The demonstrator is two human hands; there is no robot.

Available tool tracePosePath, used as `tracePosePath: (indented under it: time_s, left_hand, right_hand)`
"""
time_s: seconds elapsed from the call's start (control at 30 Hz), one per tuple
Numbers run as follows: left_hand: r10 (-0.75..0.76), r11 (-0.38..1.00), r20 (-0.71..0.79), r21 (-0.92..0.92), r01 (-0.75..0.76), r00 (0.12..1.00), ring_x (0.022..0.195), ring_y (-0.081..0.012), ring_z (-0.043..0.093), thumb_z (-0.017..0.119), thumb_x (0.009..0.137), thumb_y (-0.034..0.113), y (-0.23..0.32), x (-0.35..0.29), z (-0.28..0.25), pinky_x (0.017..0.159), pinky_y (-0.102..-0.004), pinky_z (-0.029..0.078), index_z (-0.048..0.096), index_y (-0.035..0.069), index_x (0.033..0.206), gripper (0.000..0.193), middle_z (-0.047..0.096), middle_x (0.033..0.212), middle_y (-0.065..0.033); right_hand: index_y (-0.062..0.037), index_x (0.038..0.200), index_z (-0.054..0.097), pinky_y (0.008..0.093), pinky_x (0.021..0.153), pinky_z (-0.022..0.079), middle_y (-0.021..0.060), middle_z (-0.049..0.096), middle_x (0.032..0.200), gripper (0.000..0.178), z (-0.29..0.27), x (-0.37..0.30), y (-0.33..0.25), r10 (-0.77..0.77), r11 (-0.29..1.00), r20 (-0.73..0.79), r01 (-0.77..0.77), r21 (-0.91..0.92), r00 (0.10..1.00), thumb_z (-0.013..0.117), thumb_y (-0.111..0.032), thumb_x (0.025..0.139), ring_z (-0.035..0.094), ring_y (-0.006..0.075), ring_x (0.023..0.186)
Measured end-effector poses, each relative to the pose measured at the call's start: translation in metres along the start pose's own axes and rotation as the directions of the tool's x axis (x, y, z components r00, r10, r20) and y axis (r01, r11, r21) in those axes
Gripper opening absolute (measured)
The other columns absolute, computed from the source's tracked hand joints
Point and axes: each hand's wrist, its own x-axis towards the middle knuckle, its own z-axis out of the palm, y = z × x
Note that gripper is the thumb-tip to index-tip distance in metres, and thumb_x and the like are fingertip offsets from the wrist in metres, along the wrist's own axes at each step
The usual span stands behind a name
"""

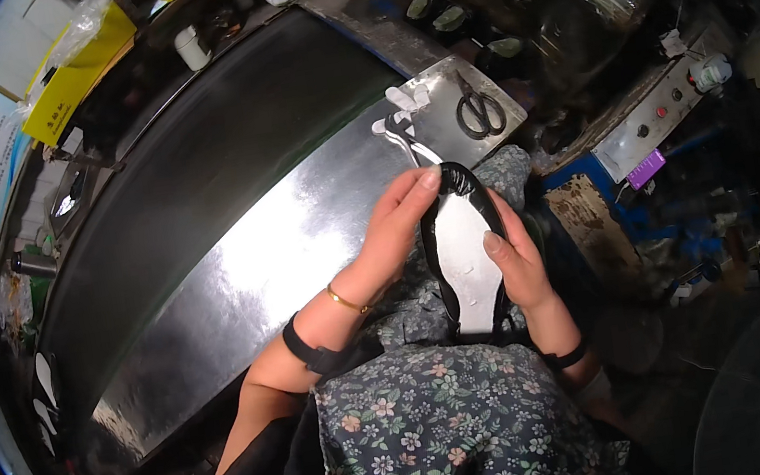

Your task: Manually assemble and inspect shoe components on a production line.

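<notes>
A black shoe upper with a white sole board point(466, 250) is between my two hands, its underside facing up and its pleated, rounded end pointing away from me. My left hand point(399, 215) grips the left edge near that end, thumb on the black pleats. Around the right side wraps my right hand point(523, 261), its thumb at the edge of the white board. Just beyond the shoe, a plier-like metal tool point(405, 137) lies on the metal worktop. Black-handled scissors point(480, 113) rest at the worktop's far right corner.
Small white pieces point(409, 97) lie beside the scissors on the shiny metal worktop point(258, 264). A dark conveyor-like belt point(217, 115) runs behind it. On the right stands a control panel point(664, 118) with buttons. White-soled shoes point(44, 382) sit at the far left; a yellow bin point(76, 76) stands behind.
</notes>
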Motion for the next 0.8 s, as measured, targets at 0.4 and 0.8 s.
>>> tracePosePath:
  time_s: [0.4,0.8]
  left_hand:
    - [0.174,0.971,-0.117,0.188,-0.150,0.978,0.079,-0.0051,0.055,0.063,0.095,0.026,-0.032,0.000,0.004,0.069,-0.0232,0.047,0.062,0.000,0.108,0.029,0.064,0.087,0.0011]
    - [-0.037,0.954,0.010,-0.297,0.038,0.999,0.098,-0.0170,0.060,0.050,0.091,0.024,-0.022,-0.007,-0.005,0.089,-0.0309,0.048,0.054,0.002,0.118,0.035,0.063,0.108,-0.0088]
  right_hand:
    - [0.0045,0.144,0.033,0.0325,0.110,0.030,0.0116,0.045,0.142,0.056,0.002,-0.001,0.004,0.007,1.000,-0.005,-0.007,-0.005,1.000,0.055,-0.018,0.098,0.042,0.0189,0.130]
    - [0.0044,0.144,0.034,0.0319,0.108,0.034,0.0104,0.048,0.138,0.056,0.006,0.007,0.010,0.000,0.999,0.010,0.000,0.051,1.000,0.057,-0.019,0.098,0.045,0.0175,0.126]
